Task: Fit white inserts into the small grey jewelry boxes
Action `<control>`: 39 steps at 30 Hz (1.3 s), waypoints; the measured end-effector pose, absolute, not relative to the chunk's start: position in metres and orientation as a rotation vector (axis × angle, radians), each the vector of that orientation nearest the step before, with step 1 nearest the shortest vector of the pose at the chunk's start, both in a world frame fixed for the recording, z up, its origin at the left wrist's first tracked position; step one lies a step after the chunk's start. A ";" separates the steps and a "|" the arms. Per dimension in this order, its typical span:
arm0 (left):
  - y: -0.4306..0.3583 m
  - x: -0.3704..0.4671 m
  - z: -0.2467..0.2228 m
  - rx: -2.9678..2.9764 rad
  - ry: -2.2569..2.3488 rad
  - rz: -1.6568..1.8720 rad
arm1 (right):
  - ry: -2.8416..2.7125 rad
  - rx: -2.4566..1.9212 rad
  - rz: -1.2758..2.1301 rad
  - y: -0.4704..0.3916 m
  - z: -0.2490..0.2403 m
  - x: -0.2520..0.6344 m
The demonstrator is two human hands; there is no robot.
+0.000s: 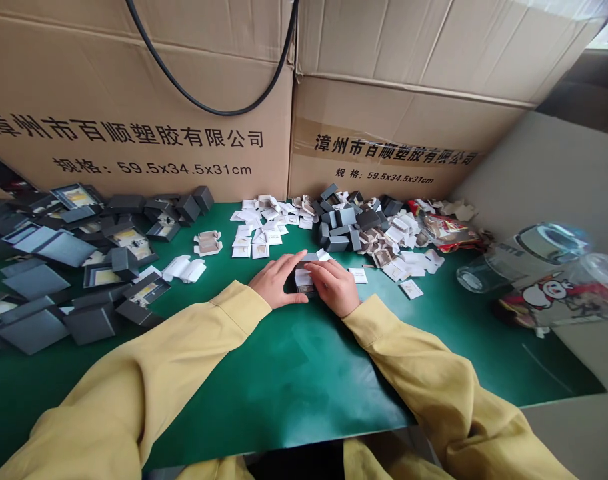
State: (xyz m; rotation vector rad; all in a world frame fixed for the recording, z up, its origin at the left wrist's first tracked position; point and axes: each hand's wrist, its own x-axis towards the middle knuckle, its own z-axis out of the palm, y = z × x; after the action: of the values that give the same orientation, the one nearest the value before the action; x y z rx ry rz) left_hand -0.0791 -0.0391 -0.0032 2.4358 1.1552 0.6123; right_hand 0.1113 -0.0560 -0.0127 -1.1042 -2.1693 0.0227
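A small dark grey box (305, 281) sits on the green table between my hands, with a pale lining or insert showing in it. My left hand (277, 280) steadies the box from its left side, fingers behind and thumb in front. The curled fingers of my right hand (335, 285) press at the top and right of the box. They partly hide it, so I cannot tell exactly what they pinch. Just behind the hands lie white cards (260, 250) and a loose, pale folded insert (207, 243). A single white card (358, 275) lies beside my right hand.
Many grey boxes (37, 280), several opened, crowd the table's left side. More small boxes (340, 220) and pale inserts are heaped at the back right. A red snack packet (447, 230) and clear plastic cups (549, 280) stand right. Large cartons (184, 80) wall the back; a black cable (219, 112) hangs there.
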 end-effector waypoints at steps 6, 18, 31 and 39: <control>-0.042 -0.075 -0.005 2.501 1.205 0.675 | -2.238 -1.113 -0.108 -0.053 -0.015 0.113; -0.044 -0.070 -0.013 2.580 1.194 0.814 | -2.497 -1.240 -0.351 -0.051 0.000 0.105; -0.045 -0.070 -0.013 2.571 1.216 0.810 | -2.529 -1.241 -0.401 -0.052 0.000 0.105; -0.044 -0.072 -0.010 2.483 1.150 0.838 | -2.498 -1.252 -0.355 -0.052 -0.002 0.105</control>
State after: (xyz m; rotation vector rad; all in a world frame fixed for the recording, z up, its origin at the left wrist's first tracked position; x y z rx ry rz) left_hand -0.0722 -0.0441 -0.0101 2.4833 1.1498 0.8377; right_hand 0.1050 -0.0520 -0.0024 -1.2522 -2.4975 -0.3551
